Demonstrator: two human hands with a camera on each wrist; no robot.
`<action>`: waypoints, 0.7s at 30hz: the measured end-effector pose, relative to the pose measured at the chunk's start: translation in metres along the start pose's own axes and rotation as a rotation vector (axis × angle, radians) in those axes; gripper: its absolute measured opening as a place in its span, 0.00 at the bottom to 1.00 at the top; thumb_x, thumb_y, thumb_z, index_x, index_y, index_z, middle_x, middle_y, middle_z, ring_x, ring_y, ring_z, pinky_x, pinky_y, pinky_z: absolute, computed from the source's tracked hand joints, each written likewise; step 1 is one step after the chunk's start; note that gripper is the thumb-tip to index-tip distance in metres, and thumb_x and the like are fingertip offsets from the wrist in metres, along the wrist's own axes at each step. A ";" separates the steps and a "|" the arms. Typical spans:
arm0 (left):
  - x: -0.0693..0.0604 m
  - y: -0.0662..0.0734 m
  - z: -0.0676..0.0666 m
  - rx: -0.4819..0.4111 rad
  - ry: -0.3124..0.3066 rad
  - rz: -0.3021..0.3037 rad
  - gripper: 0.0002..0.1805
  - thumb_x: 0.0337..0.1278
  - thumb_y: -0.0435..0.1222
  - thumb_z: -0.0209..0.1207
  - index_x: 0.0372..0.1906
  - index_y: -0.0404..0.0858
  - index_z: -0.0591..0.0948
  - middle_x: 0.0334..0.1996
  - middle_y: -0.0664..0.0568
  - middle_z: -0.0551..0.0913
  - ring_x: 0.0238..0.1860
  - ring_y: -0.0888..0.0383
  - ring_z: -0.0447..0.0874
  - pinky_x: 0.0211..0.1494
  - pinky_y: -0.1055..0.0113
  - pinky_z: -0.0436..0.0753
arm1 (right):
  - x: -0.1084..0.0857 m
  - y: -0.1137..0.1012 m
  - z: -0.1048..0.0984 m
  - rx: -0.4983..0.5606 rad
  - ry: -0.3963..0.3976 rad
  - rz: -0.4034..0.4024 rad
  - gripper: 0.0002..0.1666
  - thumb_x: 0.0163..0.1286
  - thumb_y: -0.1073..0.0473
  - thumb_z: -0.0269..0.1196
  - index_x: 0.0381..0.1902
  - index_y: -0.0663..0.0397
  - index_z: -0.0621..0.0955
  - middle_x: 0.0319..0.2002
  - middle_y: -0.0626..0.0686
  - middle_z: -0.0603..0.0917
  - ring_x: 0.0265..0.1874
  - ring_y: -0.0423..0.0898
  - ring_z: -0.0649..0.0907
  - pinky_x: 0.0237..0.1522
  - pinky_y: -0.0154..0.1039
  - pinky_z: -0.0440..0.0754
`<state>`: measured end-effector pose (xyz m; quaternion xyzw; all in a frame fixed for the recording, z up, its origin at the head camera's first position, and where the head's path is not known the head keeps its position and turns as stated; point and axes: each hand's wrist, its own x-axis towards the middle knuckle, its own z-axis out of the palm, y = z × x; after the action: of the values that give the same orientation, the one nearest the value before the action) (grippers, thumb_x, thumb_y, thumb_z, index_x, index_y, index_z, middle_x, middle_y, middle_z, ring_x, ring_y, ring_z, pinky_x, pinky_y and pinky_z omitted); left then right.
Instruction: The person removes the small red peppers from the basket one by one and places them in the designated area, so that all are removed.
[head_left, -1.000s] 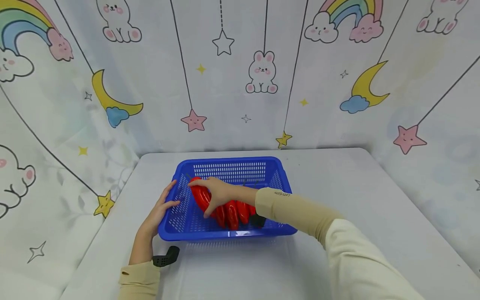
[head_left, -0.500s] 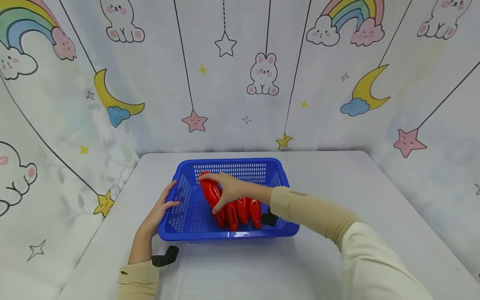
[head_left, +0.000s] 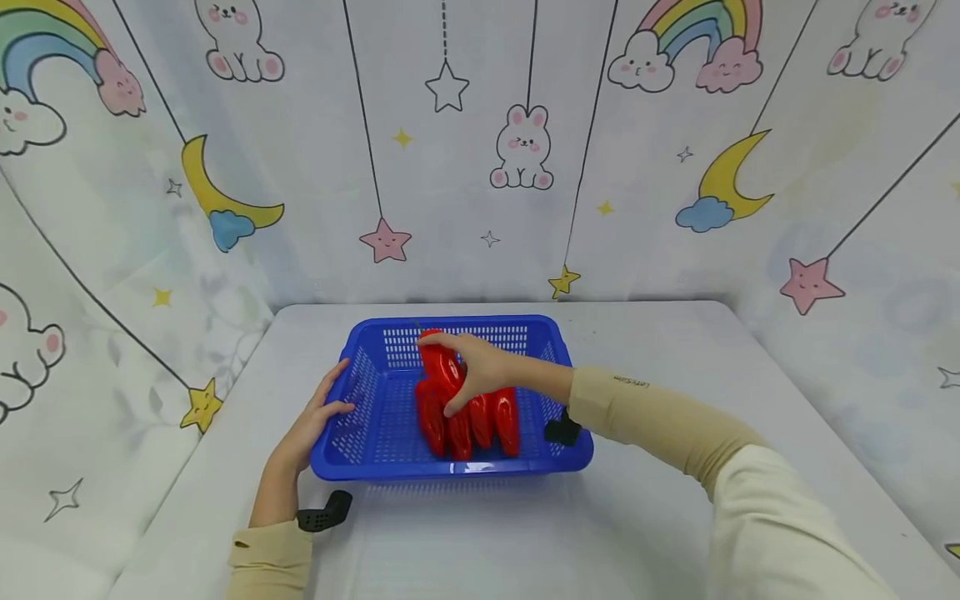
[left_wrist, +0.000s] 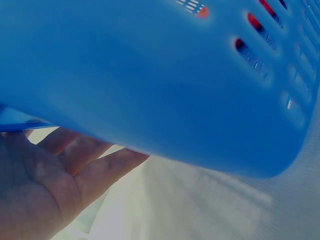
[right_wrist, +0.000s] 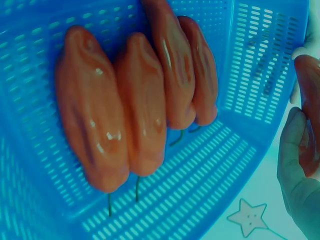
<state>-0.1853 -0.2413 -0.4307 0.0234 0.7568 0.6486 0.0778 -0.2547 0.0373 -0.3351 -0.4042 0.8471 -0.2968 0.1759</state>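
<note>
A blue plastic basket [head_left: 450,470] with slotted walls stands on the white table. My right hand [head_left: 480,367] holds a glossy red chili pepper [head_left: 441,367] between thumb and fingers, tilted above the others in the basket. Part of that chili pepper [right_wrist: 309,90] shows at the right edge of the right wrist view. Several more red peppers [right_wrist: 92,110] with thin green stems lie side by side on the basket floor. My left hand [head_left: 303,429] holds the basket's left rim, its thumb over the edge. In the left wrist view the basket wall partly hides its fingers.
The white table [head_left: 660,367] reaches out on both sides of the basket. Behind it hangs a white cloth [head_left: 315,108] printed with rabbits, stars and moons. A black wrist device [head_left: 324,512] is by the left cuff, another black piece [head_left: 562,429] near the right.
My right hand has moved right across the basket, carrying the chili pepper. The pepper at the row's left end has come into fuller view. The left hand stays at the rim.
</note>
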 end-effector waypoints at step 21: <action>0.001 -0.003 -0.002 -0.002 -0.019 0.020 0.39 0.60 0.34 0.43 0.72 0.54 0.41 0.71 0.45 0.30 0.68 0.34 0.34 0.59 0.33 0.50 | -0.040 0.023 -0.022 0.099 0.076 0.040 0.55 0.43 0.65 0.73 0.68 0.46 0.59 0.59 0.56 0.66 0.54 0.53 0.71 0.40 0.40 0.80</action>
<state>-0.1869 -0.2439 -0.4333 0.0369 0.7550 0.6499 0.0785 -0.2552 0.0886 -0.3313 -0.3666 0.8453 -0.3498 0.1693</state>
